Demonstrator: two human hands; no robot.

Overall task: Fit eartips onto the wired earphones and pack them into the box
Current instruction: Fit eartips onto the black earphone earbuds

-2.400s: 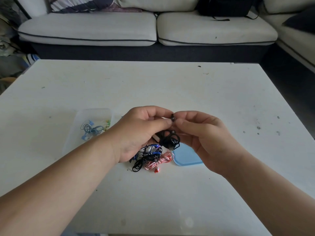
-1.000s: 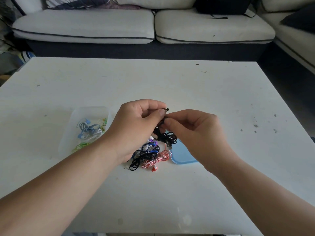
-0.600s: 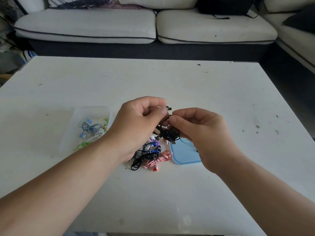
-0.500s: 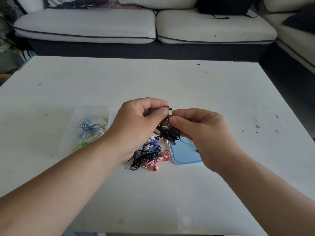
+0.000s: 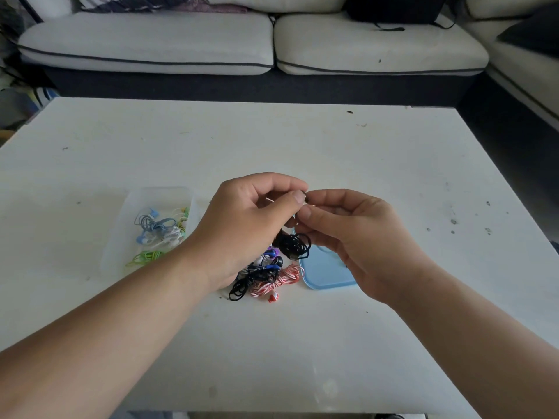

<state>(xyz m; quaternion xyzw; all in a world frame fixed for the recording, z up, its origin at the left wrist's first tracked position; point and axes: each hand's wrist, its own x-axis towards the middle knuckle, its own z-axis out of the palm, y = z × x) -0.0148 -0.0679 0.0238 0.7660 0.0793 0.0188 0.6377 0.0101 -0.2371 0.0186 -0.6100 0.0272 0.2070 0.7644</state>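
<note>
My left hand (image 5: 242, 228) and my right hand (image 5: 357, 237) meet fingertip to fingertip above the table, both pinching the bud end of a black wired earphone. Its coiled black cable (image 5: 293, 244) hangs below my fingers. The bud and any eartip are almost hidden between my thumbs. On the table under my hands lies a pile of bundled earphones (image 5: 263, 276), black, blue-and-white and red-and-white striped. A clear plastic box (image 5: 127, 234) to the left holds blue, white and green earphones. Its light blue lid (image 5: 326, 270) lies flat under my right hand.
Everything sits on a white table (image 5: 302, 152) with small dark specks. A pale sofa (image 5: 242, 46) with a dark base runs along the far side, and a black bag (image 5: 393, 9) rests on its cushion.
My hands stay together, working at the same earphone tip. The small bud seen sticking up between my fingertips earlier is now nearly covered by my thumbs. The hanging coil barely shifts.
</note>
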